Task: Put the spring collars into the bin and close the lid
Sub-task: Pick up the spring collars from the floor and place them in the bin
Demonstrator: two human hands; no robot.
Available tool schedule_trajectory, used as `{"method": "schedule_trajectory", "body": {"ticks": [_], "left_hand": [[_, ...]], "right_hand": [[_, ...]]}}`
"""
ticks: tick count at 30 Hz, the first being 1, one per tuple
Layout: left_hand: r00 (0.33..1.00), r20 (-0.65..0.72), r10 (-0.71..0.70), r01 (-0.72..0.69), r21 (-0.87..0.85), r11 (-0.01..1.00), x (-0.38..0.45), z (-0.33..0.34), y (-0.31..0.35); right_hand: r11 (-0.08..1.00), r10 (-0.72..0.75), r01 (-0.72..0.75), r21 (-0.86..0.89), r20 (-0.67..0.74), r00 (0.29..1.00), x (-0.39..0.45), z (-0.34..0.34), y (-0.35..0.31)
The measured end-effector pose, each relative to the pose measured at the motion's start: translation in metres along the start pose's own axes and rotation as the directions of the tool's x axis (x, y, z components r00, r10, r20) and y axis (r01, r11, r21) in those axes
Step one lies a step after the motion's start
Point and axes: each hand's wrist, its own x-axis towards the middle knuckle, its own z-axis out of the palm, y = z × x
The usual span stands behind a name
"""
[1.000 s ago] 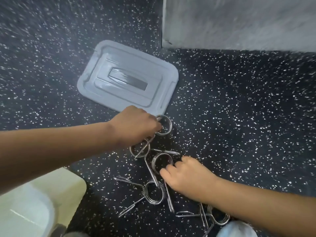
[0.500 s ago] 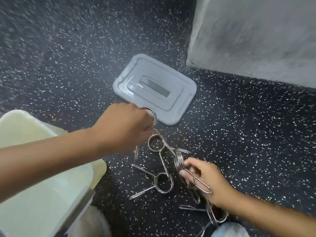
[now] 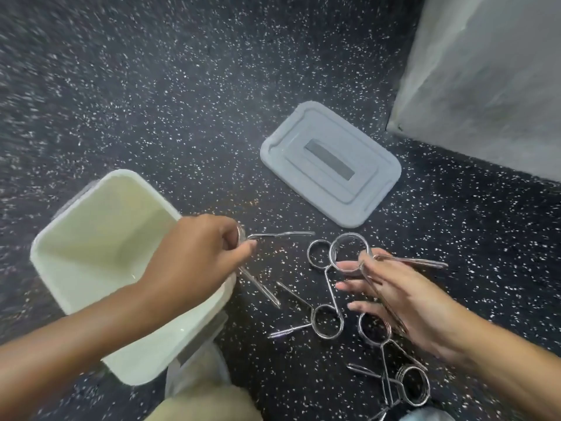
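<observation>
Head view: six spring collars show. One collar [image 3: 274,236] is pinched in the left hand [image 3: 197,256], whose grip is clenched on its coil, just beside the near rim of the single open pale bin [image 3: 100,238]. A second collar [image 3: 349,252] rests on the right hand's [image 3: 403,299] loosely curled fingers. Four more collars [image 3: 326,325] lie on the dark speckled floor [image 3: 182,117]. One grey lid [image 3: 331,164] lies flat on the floor, apart from the bin.
</observation>
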Motion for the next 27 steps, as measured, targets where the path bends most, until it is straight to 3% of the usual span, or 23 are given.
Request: {"method": "schedule_trajectory", "body": {"ticks": [3,9,14,20,27], "left_hand": [[0.993,-0.068,-0.100,0.094,-0.090,0.992,-0.016,-0.013,-0.017],[0.936,-0.156,-0.316,0.278,-0.225,0.934,-0.047,-0.031,-0.050],[0.820,-0.030,-0.572,0.487,-0.490,0.723,-0.062,-0.027,-0.078],[0.698,0.110,-0.707,0.685,-0.390,0.616,-0.064,-0.012,-0.104],[0.689,0.182,-0.702,0.724,-0.226,0.652,-0.049,0.022,-0.117]], "right_hand": [[0.972,-0.055,0.039,-0.230,-0.065,0.996,-0.007,0.008,-0.013],[0.805,-0.154,0.072,-0.589,-0.091,0.984,-0.015,0.044,-0.045],[0.631,-0.195,0.054,-0.774,-0.091,0.977,-0.007,0.082,-0.067],[0.470,-0.188,0.087,-0.878,-0.003,0.982,0.004,0.113,-0.085],[0.358,-0.175,0.162,-0.919,0.104,0.979,0.010,0.129,-0.089]]}}
